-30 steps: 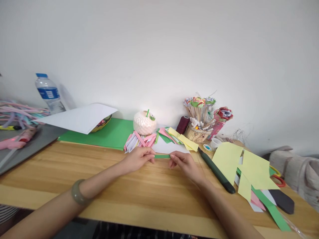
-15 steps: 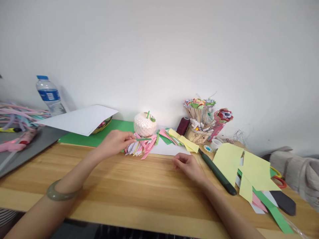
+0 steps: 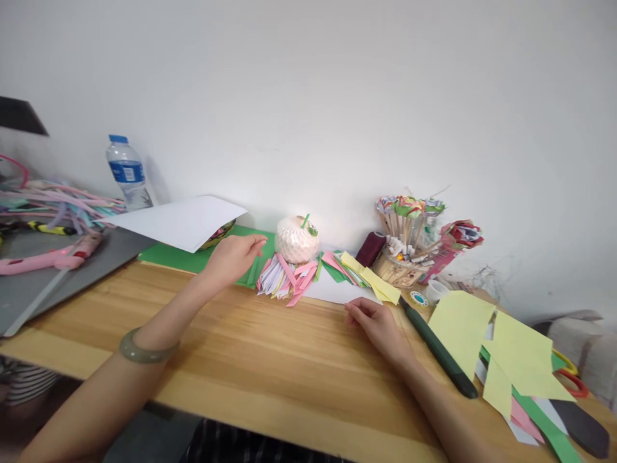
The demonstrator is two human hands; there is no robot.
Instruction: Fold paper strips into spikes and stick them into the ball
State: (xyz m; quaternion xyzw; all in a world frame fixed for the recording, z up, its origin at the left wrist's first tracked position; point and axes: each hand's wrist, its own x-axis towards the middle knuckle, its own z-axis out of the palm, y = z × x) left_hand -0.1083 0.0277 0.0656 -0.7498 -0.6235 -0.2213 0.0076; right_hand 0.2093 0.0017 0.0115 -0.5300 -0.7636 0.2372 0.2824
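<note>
My left hand (image 3: 236, 256) is raised over the green paper sheet (image 3: 180, 255), fingertips pressed together; whether anything is between them I cannot tell. A narrow green strip (image 3: 253, 271) shows just below it against the sheet. To its right lie a fanned bundle of pink, white and yellow paper strips (image 3: 274, 280) and a white textured ball-shaped ornament (image 3: 296, 241) with a small green stem. My right hand (image 3: 378, 328) rests on the wooden table, fingers curled, beside the white paper (image 3: 328, 288); what they hold, if anything, is hidden.
A dark green cutter-like tool (image 3: 441, 354) and yellow paper pieces (image 3: 523, 354) lie at right. Behind stand a maroon thread spool (image 3: 371, 249) and a basket (image 3: 393, 271) of paper flowers. At left are a water bottle (image 3: 128, 173), white sheet (image 3: 180, 222) and pink glue gun (image 3: 67, 257).
My left hand has drawn back and up from the bundle of strips; the green strip it pinched no longer shows at its fingertips. My view has turned left. My right hand stays curled.
</note>
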